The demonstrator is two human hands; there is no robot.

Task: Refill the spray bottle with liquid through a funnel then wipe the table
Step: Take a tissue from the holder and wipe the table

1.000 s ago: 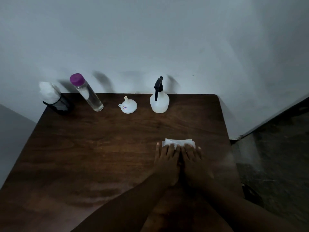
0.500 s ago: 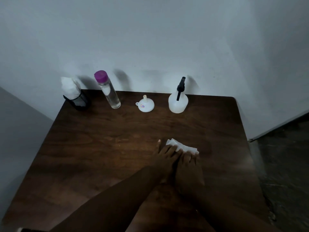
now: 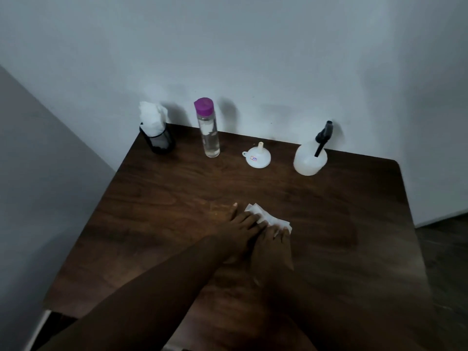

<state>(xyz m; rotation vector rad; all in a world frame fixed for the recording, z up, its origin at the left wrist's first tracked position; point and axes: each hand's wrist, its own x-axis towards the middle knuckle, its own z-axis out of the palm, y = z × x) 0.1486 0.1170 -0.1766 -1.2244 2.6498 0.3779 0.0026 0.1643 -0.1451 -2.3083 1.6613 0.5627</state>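
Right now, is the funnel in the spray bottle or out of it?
Out. The funnel rests mouth-down on the table, spout up, apart from the spray bottle, whose sprayer head is fitted.

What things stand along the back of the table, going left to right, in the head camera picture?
black holder of white tissues → clear bottle with purple cap → white funnel → white spray bottle

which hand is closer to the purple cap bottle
Left. The left hand presses the tissue in front of the purple-capped bottle, slightly to its right; the right hand lies alongside, farther right.
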